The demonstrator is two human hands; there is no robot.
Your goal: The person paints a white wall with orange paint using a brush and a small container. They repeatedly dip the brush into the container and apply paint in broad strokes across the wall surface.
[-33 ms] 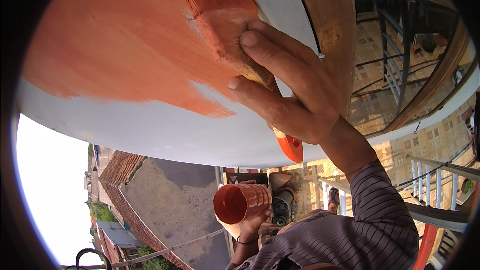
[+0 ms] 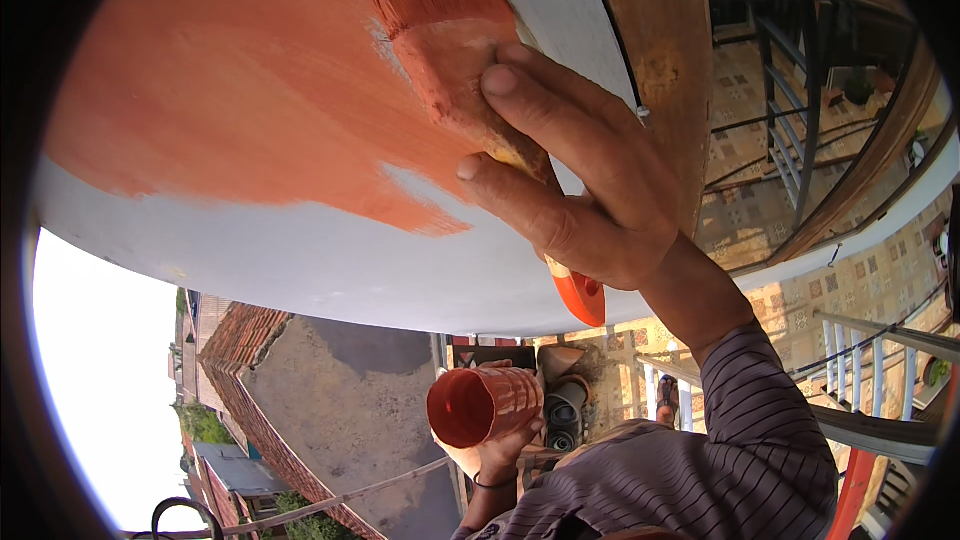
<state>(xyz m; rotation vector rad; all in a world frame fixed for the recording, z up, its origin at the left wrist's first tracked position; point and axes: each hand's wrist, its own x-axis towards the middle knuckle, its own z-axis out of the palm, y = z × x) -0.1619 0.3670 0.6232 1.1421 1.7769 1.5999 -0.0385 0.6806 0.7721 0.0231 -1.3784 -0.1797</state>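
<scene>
My right hand (image 2: pixel 600 175) grips a wide paintbrush (image 2: pixel 450 65) near its ferrule, which is caked in orange paint. The brush's bristles are splayed against the wall (image 2: pixel 340 270), and its orange handle end shows below my palm. Orange paint (image 2: pixel 230 80) covers much of the wall's upper part, with a ragged lower edge and streaks near the brush. Lower down, my left hand (image 2: pixel 492 458) holds a paint-smeared orange cup (image 2: pixel 512 402), its mouth tilted toward me. Only part of that hand shows, behind and below the cup.
Right of the painted area stands a brown wooden frame (image 2: pixel 660 60) with dark glass reflecting a ladder. White railings (image 2: pixel 865 360) and a patterned tile floor (image 2: pixel 625 350) lie below right. Beneath the wall are neighbouring roofs (image 2: pixel 250 335) and rolled dark things (image 2: pixel 566 410).
</scene>
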